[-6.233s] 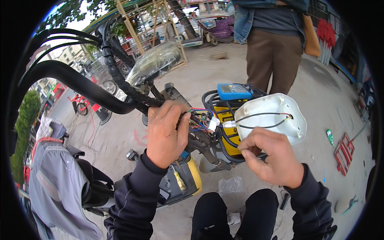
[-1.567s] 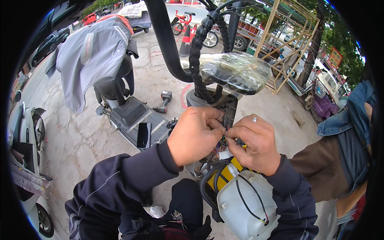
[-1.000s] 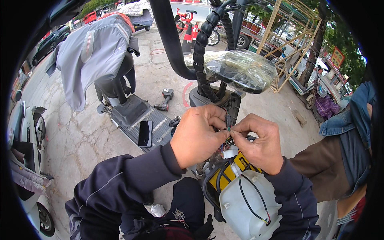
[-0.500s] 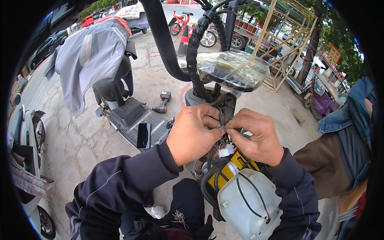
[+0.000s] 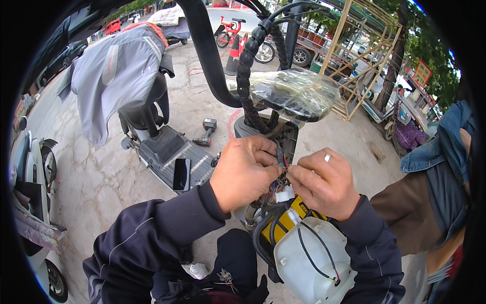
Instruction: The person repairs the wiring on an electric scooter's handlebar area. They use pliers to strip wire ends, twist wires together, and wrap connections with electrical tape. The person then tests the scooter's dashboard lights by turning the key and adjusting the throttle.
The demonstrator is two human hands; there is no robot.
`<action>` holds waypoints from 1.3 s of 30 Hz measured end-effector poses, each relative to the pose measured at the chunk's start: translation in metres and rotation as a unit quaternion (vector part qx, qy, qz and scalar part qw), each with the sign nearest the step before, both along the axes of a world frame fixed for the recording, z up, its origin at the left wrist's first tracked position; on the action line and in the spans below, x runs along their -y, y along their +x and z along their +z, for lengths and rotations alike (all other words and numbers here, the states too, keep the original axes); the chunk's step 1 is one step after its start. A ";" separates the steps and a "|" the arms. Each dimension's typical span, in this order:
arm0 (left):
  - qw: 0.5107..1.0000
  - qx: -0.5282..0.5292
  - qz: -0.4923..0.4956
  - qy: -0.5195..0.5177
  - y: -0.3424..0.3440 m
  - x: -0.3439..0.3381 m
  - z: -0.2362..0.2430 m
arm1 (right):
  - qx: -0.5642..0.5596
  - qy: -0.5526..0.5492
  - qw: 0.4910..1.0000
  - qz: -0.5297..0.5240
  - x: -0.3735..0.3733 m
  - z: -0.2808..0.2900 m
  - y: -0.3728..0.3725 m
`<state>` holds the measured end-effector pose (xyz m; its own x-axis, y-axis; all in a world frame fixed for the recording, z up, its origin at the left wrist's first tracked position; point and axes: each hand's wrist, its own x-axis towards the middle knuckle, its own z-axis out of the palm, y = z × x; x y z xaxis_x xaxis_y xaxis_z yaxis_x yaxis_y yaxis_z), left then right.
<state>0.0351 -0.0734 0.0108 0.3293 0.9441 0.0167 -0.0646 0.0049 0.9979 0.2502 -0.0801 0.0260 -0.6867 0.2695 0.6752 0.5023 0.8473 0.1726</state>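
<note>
The left hand is curled narrow, its fingertips pinching a small bundle of thin wires — red and dark strands — just in front of the open steering column of a scooter. The right hand, a ring on 1 finger, meets it from the right; its thumb and forefinger close on the same wires, so the 2 hands touch at the fingertips. Just below them hangs a white plug connector, and other coloured leads show between the palms.

Near and right, under the right wrist, lies a white plastic cover with 2 black wires running across it, resting against a yellow box ringed by black cable. Above the hands sits the scooter's dash, wrapped in clear plastic film, with a black ribbed hose climbing to the far side.

On the left stands another scooter with a grey jacket draped over its seat; a phone lies on its footboard, and a cordless drill lies on the paving beyond. A person in a denim jacket stands at the right edge.
</note>
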 end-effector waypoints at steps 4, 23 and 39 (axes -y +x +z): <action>1.000 -0.006 -0.002 -0.004 0.000 0.000 0.000 | 0.023 0.019 0.999 0.017 -0.002 -0.003 0.001; 0.999 -0.018 0.009 0.036 0.000 -0.002 -0.008 | -0.095 -0.089 0.990 -0.059 0.000 -0.021 -0.016; 1.000 0.006 -0.013 0.023 -0.003 -0.001 -0.005 | 0.107 0.037 0.993 0.032 -0.012 0.012 0.004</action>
